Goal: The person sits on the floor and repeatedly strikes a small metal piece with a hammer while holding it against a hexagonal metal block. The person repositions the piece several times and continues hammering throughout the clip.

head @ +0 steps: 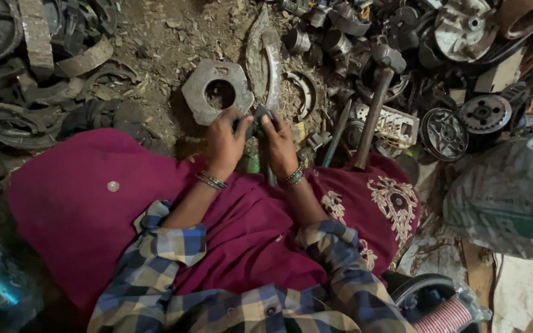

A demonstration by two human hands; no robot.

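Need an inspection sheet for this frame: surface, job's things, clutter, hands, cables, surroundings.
Surface: bare dirt ground, littered with debris.
Job's things: small dark metal part held between both hands; grey metal block with round hole just beyond it.
Clutter: hammer, curved brake shoes, round drums and gears, rubber strips.
Hands: left hand and right hand both in a grip on the part; bangles on both wrists.
Cables: nothing seen.
Surroundings: magenta cloth over the lap, woven sack on the right.
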